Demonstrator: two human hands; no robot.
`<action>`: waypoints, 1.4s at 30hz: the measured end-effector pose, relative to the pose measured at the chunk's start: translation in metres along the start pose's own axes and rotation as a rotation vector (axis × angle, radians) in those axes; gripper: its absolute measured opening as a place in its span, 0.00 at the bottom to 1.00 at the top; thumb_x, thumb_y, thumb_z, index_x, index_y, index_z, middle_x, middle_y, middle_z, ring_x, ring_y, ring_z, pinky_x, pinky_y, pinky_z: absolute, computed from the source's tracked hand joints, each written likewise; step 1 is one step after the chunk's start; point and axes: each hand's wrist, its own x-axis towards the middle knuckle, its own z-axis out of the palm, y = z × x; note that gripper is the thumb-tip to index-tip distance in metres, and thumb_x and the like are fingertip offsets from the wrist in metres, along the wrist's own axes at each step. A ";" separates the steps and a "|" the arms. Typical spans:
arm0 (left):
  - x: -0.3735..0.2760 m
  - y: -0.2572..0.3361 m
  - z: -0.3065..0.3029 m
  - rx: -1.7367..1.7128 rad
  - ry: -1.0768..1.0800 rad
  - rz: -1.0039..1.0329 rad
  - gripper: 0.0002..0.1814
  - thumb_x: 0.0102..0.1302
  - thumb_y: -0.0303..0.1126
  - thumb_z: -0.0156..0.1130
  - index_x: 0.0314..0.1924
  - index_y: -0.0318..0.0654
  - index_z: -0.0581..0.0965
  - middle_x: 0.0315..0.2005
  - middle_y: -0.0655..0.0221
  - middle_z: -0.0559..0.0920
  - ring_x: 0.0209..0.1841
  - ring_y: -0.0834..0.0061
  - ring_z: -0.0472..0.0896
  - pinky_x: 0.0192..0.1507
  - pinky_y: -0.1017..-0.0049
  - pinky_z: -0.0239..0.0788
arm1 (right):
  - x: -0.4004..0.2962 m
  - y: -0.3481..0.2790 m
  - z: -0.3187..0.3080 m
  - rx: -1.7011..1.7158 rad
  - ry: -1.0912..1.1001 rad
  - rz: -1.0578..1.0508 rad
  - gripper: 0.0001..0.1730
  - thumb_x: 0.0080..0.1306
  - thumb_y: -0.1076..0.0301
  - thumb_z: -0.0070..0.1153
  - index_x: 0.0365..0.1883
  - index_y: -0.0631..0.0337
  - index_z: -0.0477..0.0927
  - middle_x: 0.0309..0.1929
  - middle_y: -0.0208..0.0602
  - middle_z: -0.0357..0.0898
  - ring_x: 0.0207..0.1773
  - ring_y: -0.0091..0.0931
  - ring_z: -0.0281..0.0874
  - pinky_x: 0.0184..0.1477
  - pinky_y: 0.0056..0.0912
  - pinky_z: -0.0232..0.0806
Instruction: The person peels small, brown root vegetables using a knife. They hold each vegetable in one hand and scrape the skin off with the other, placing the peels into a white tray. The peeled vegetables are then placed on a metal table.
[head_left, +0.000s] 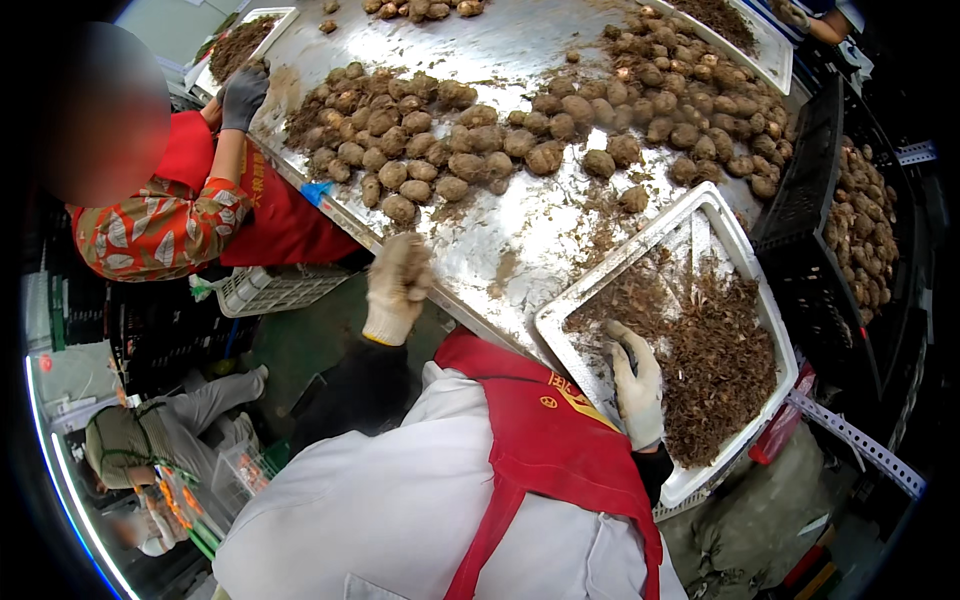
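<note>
My left hand, in a soiled cream knit glove, is by the table's near edge, close to the nearest corms. Its fingers are curled and blurred, so whether something sits inside them is unclear. Over the white foam tray hangs my right hand, gloved too, thumb and fingers apart with nothing visible between them. Brown fibrous peelings fill much of that tray. Hairy brown taro corms lie heaped across the metal table, and a single corm rests near the tray's far corner.
Right of the table, a black plastic crate stands beside many more corms. At the left edge works a person in a red apron, with grey gloves. A perforated metal bar juts out at lower right. Another peelings tray sits far right.
</note>
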 end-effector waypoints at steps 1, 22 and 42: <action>0.005 -0.003 -0.028 -0.065 0.060 0.030 0.15 0.74 0.45 0.62 0.43 0.40 0.79 0.26 0.71 0.80 0.17 0.83 0.71 0.15 0.82 0.53 | 0.000 -0.001 -0.001 -0.001 -0.004 0.006 0.17 0.74 0.71 0.52 0.59 0.68 0.78 0.56 0.46 0.81 0.59 0.35 0.78 0.63 0.34 0.67; 0.075 -0.107 -0.127 0.107 0.186 0.051 0.12 0.72 0.44 0.58 0.38 0.45 0.77 0.24 0.69 0.79 0.16 0.76 0.71 0.14 0.75 0.57 | 0.003 0.000 -0.001 -0.077 -0.034 -0.012 0.18 0.75 0.68 0.53 0.59 0.68 0.78 0.57 0.46 0.81 0.61 0.34 0.78 0.64 0.33 0.66; 0.062 -0.077 -0.101 0.145 0.373 -0.171 0.16 0.75 0.43 0.50 0.32 0.42 0.76 0.17 0.71 0.76 0.10 0.78 0.66 0.11 0.76 0.49 | 0.003 0.018 -0.002 -0.109 -0.079 -0.033 0.21 0.78 0.65 0.50 0.63 0.69 0.76 0.60 0.45 0.80 0.63 0.31 0.76 0.67 0.34 0.65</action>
